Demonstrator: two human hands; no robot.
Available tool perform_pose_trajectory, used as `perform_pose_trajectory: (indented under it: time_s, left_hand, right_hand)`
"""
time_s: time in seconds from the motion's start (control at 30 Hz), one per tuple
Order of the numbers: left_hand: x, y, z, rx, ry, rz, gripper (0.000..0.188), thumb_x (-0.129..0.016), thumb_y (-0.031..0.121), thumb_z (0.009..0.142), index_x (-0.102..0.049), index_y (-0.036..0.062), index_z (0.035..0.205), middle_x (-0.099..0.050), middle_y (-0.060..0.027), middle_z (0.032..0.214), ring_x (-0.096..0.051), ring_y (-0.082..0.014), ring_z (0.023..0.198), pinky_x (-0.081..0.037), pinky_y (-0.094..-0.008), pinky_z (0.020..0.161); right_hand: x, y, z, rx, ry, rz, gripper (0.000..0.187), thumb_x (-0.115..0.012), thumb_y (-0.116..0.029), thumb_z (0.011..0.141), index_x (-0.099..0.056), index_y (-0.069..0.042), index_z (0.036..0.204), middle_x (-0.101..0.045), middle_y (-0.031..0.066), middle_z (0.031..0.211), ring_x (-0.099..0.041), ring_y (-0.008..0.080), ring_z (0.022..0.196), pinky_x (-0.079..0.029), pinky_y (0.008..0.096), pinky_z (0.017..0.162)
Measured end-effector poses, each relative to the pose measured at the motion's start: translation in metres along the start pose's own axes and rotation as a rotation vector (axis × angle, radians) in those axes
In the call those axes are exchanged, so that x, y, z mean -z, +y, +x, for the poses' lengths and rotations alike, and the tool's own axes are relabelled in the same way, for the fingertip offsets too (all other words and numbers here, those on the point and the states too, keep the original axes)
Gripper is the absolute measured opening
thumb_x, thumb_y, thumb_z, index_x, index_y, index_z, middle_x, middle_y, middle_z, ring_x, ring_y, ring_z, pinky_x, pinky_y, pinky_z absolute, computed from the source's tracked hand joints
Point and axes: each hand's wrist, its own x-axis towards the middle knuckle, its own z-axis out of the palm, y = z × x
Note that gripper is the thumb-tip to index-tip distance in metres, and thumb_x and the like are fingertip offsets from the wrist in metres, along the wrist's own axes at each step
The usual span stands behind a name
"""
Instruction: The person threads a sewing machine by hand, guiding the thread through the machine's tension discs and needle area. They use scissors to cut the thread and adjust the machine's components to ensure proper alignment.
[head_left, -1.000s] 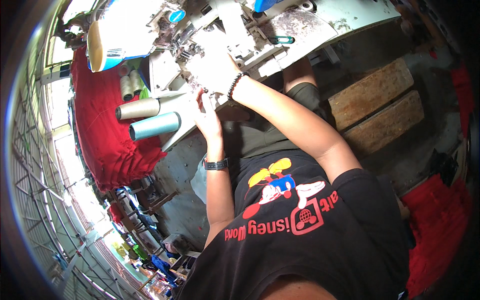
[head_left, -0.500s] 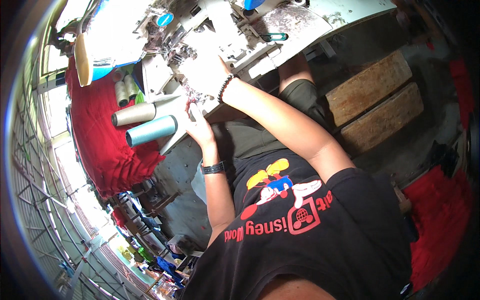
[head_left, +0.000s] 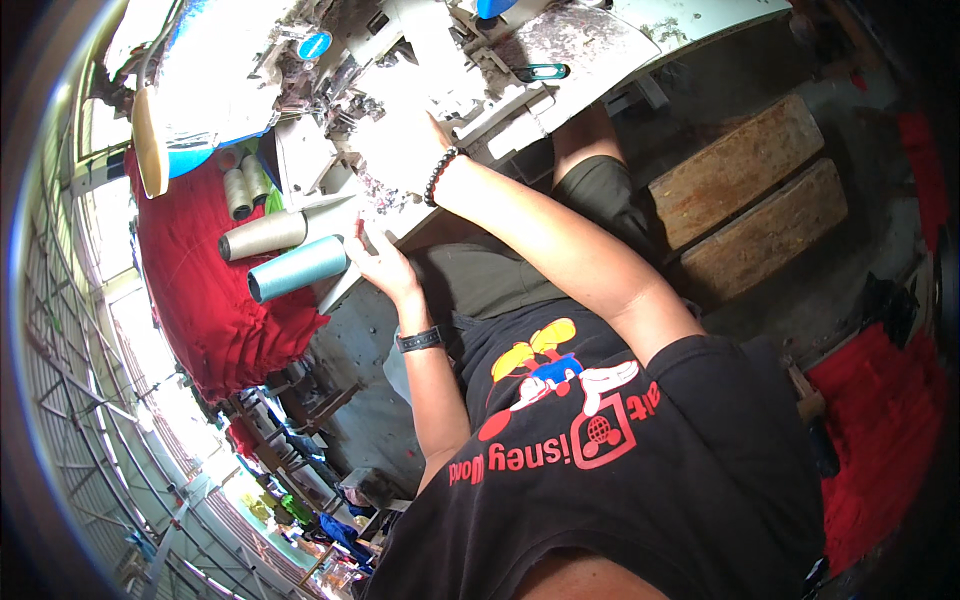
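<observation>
Both hands (head_left: pixel 385 262) lower along table edge (head_left: pixel 420 220)

Matt red cloth (head_left: pixel 215 300) lies crumpled, the bench (head_left: pixel 750 195) is rough worn wood, the teal spool (head_left: pixel 298 268) smooth.

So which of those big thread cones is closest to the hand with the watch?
The light blue cone. It lies on its side just beside the left hand, while the cream cone lies farther off, above the blue one.

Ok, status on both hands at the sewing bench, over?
Left hand at bench edge, fingers on a small red piece. Right hand on washed-out white fabric; grip unclear. Teal thread cone beside left hand.
</observation>
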Motion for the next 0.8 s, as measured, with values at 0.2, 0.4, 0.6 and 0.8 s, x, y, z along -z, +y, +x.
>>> perform_pose_trajectory:
  time_s: [0.2, 0.4, 0.6, 0.8]
  left_hand:
    - [0.003, -0.007, -0.001, -0.009, 0.003, 0.043, 0.032, -0.053, 0.016, 0.096, -0.055, -0.0047, 0.121, -0.059, -0.0157, 0.12, -0.055, -0.0231, 0.11, -0.039, -0.0356, 0.1]
    - [0.003, -0.006, 0.0, -0.003, -0.006, 0.048, 0.032, -0.054, 0.014, 0.095, -0.055, -0.0041, 0.121, -0.059, -0.0154, 0.12, -0.054, -0.0232, 0.111, -0.039, -0.0359, 0.101]
    - [0.002, -0.005, -0.002, 0.008, 0.002, 0.04, 0.032, -0.055, 0.013, 0.094, -0.056, -0.0033, 0.121, -0.058, -0.0151, 0.122, -0.053, -0.0233, 0.112, -0.039, -0.0358, 0.101]
    - [0.006, -0.009, -0.002, 0.006, 0.015, 0.042, 0.032, -0.056, 0.014, 0.094, -0.056, -0.0026, 0.121, -0.057, -0.0147, 0.121, -0.053, -0.0242, 0.112, -0.039, -0.0367, 0.101]
  right_hand:
    - [0.015, -0.01, -0.003, -0.001, -0.011, -0.072, 0.017, -0.058, -0.019, 0.076, -0.071, -0.008, 0.072, -0.069, 0.0093, 0.071, -0.069, 0.0236, 0.07, -0.052, 0.0369, 0.07]
    - [0.015, -0.01, 0.002, 0.09, -0.163, -0.308, 0.015, -0.059, -0.018, 0.076, -0.071, -0.01, 0.073, -0.069, 0.0089, 0.071, -0.069, 0.0214, 0.07, -0.052, 0.0357, 0.065]
    - [0.018, -0.014, 0.01, 0.107, -0.346, -0.36, 0.016, -0.058, -0.019, 0.077, -0.071, -0.01, 0.073, -0.07, 0.0085, 0.073, -0.069, 0.0204, 0.071, -0.052, 0.036, 0.065]
    - [0.011, -0.002, 0.008, 0.047, -0.274, -0.17, 0.021, -0.056, -0.02, 0.079, -0.069, -0.008, 0.091, -0.068, 0.0114, 0.089, -0.065, 0.0255, 0.088, -0.049, 0.0401, 0.08]
